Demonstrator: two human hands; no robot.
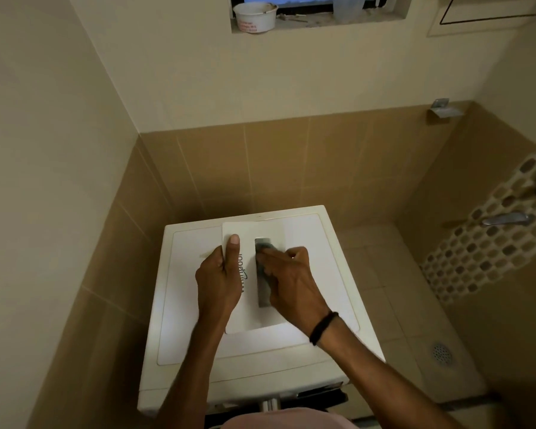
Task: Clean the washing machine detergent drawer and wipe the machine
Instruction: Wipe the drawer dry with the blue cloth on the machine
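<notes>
Washer (180,305): white, nearest. Left hand (217,280): clamped on the left edge of the drawer (270,230), held over the washer top. Right hand (294,280): fingers curled on the drawer's grey handle (263,292). Tub (254,17): on the far sill (307,24).

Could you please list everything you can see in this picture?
washer: one, white, against the tiled wall, centre.
drawer: one, white with a grey strip, on the washer's top.
cloth: one, grey, on the drawer's strip, under the right fingers.
tub: one, white, window ledge, top.
cup: one, clear, same ledge, right of the tub.
soap dish: one, metal, right wall.
taps: two seen, metal, on the mosaic strip, far right.
drain: one, metal, floor right of the washer.
wristband: one, black, right wrist.
left hand: grips the drawer's left edge.
right hand: holds the cloth.
</notes>
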